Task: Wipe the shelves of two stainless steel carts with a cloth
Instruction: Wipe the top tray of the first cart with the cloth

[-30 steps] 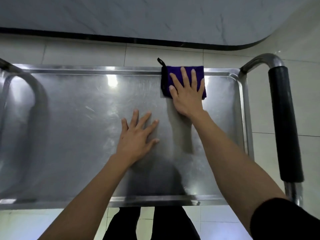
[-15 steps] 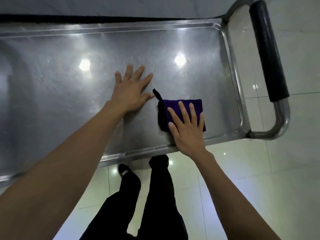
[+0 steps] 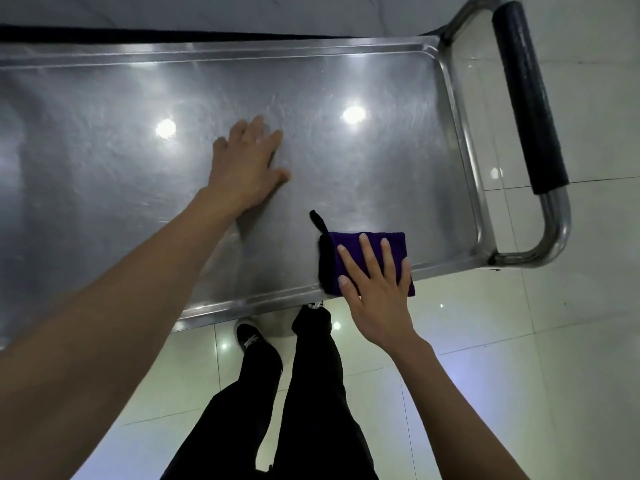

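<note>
While right hand (image 3: 375,292) presses cloth (image 3: 367,261), no writing legible.

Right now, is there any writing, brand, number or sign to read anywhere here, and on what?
None can be read: the steel cart shelf, the purple cloth under the right hand, and the black handle grip bear no visible text. The white mark on the shoe is too small to read.

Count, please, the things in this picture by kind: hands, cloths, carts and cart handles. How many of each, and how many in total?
Bare hands: 2, left hand and right hand
Folded purple cloth: 1
Stainless steel cart, top shelf: 1
Black padded cart handle: 1
Total: 5
</note>
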The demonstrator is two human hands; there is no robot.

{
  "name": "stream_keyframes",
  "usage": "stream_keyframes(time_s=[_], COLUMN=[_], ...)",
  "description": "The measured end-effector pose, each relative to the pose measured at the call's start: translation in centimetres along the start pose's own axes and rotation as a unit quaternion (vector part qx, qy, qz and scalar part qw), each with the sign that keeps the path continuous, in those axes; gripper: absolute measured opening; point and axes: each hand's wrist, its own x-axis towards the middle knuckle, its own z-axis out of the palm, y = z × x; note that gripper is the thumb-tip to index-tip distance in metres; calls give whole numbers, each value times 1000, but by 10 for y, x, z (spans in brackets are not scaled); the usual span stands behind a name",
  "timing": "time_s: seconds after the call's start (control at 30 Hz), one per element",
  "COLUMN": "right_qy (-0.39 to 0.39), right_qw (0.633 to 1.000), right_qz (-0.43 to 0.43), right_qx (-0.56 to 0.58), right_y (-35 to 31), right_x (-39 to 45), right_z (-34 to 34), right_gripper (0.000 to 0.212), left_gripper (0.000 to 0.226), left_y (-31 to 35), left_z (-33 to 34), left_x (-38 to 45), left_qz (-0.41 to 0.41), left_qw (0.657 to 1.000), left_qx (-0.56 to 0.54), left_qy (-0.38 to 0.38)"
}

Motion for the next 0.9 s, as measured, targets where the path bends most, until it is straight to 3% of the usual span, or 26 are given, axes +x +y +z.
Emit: stream_keyframes(time_s=[0.33, 0.57, 0.9], right_qy=[18, 17, 48], right_qw=[999, 998, 990], right_qz=[-46, -54, -134], right_qx=[7, 24, 0], right_y=[-33, -51, -96], right_x=[122, 239, 392], right_z=[-26, -62, -106], right_gripper=[55, 57, 57], left_gripper=[75, 73, 71], left_y=[-18, -6, -7], left_z=[7, -8, -7], left_x=[-17, -10, -4], left_qz=[-67, -84, -100], left_qw=[997, 993, 990], left_qx=[23, 53, 58], left_qy=[-18, -59, -81])
